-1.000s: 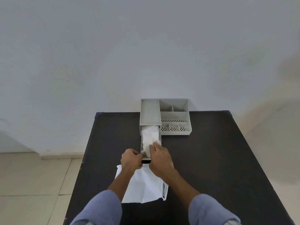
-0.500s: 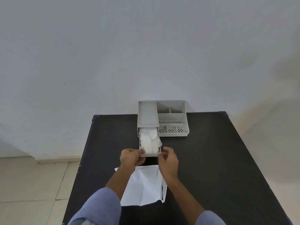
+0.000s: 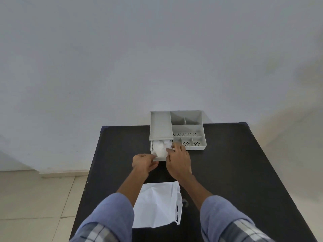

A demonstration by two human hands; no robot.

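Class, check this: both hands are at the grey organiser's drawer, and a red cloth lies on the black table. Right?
No. The head view shows the cloth is white, not red. The left hand and right hand are at the drawer.

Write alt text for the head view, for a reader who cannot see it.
At the half-open drawer of a grey organiser on a black table, the left hand grips the drawer front and the right hand presses white material into it. A white bag lies nearer the person.
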